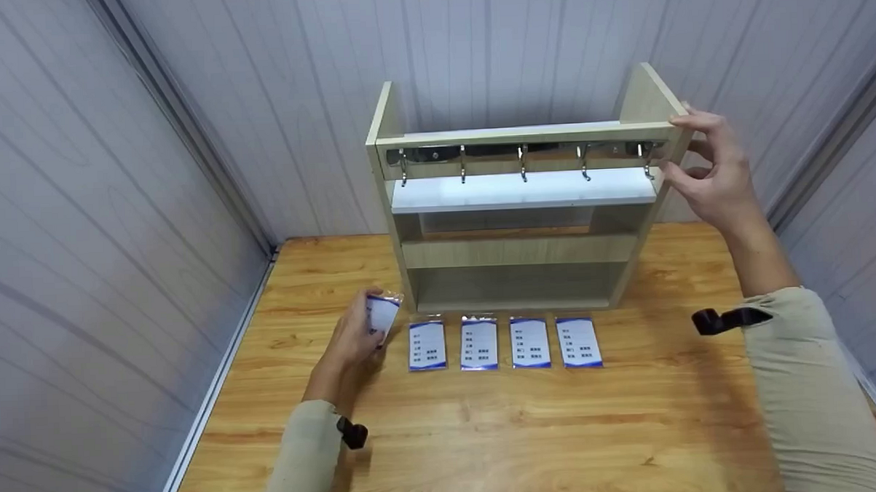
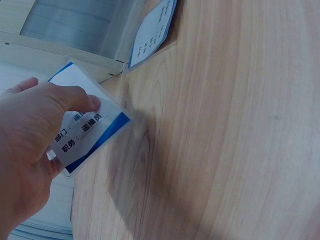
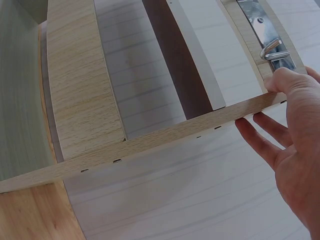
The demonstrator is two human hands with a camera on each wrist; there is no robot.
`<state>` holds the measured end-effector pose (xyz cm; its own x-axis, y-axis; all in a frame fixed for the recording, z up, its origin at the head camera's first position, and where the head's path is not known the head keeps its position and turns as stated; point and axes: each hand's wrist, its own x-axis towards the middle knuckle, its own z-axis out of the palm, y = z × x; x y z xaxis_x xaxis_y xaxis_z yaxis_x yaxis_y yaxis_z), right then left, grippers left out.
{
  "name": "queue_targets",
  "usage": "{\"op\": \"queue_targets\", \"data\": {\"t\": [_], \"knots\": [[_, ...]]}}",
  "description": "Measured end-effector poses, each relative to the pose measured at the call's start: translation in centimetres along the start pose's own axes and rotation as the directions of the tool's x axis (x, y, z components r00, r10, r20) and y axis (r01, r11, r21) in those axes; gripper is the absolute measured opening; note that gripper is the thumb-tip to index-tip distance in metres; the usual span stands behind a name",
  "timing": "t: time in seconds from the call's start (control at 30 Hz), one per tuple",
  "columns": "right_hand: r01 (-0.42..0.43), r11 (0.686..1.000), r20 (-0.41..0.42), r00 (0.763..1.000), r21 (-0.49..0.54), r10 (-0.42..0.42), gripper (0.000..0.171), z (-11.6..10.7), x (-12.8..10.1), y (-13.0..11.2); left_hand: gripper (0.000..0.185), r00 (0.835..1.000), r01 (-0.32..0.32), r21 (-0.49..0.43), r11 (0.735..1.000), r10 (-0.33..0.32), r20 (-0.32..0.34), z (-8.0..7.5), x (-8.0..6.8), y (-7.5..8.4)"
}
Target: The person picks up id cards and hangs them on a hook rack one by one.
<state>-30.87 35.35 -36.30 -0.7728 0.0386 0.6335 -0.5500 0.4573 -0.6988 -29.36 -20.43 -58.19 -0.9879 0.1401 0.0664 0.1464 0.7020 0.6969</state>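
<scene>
Your left hand (image 1: 350, 336) pinched a clear-sleeved white card (image 1: 383, 315) with blue ends and dark print; it was tilted above the table (image 1: 503, 433), left of four similar cards (image 1: 479, 344). Your right hand (image 1: 719, 170) gripped the wooden rack (image 1: 526, 252) near its top right.

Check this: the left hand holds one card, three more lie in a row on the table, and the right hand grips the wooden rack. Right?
Not quite: the head view shows four more cards in a row on the table, not three. The left hand holds one card and the right hand grips the wooden rack.
</scene>
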Motion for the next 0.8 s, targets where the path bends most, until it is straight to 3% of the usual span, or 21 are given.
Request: {"op": "queue_targets", "data": {"t": [0.13,0.37,0.53,0.8], "knots": [[-0.021,1.000,-0.001,1.000,-0.002,0.021,0.058,0.0,-0.3,0.0,0.080,0.999,-0.030,-0.022,0.999,0.029,-0.026,0.1,0.0,0.2],[-0.006,1.000,-0.005,1.000,-0.002,0.006,0.058,0.1,-0.3,-0.1,0.084,1.000,-0.004,-0.075,0.997,0.002,-0.025,-0.3,0.1,1.0],[-0.021,1.000,-0.001,1.000,-0.006,0.021,0.058,0.3,0.1,-0.3,0.083,0.998,-0.029,-0.086,0.996,0.023,-0.064,-0.8,-0.1,1.7],[-0.027,1.000,-0.018,0.999,0.001,0.027,0.057,0.4,0.1,-0.1,0.080,0.973,-0.195,-0.065,0.979,0.185,-0.136,-1.3,-0.1,2.4]]}}
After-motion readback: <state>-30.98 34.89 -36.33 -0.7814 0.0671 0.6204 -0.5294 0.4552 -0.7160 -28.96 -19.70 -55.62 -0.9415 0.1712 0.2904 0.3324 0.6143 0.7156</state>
